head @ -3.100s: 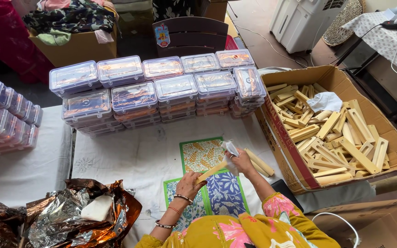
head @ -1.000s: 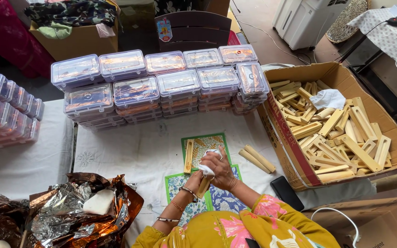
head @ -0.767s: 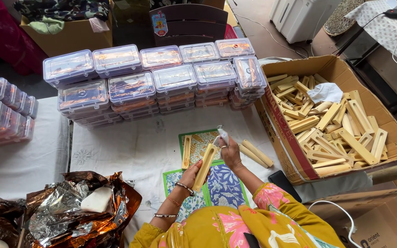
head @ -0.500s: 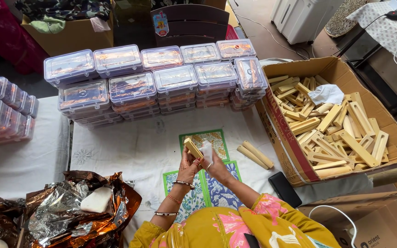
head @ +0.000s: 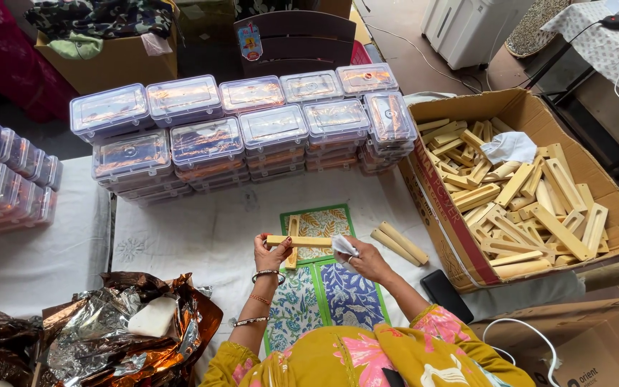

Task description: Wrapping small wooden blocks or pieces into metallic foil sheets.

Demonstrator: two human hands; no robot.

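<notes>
The left hand (head: pixel 270 247) is closed around one end of a pale wooden piece (head: pixel 299 241), holding it level above the patterned cloth mats (head: pixel 320 287). The right hand (head: pixel 367 259) pinches a small white cloth (head: pixel 343 246) against the piece's other end. To wipe well, the person probably needs a firm left-hand grip near the end, so the cloth can run the full length, and should turn the piece to reach each face. 1 more wooden piece stands just behind (head: pixel 293 244) on the mat, and 2 rounded sticks (head: pixel 399 244) lie near the cardboard box (head: pixel 460 244) full of similar parts.
</notes>
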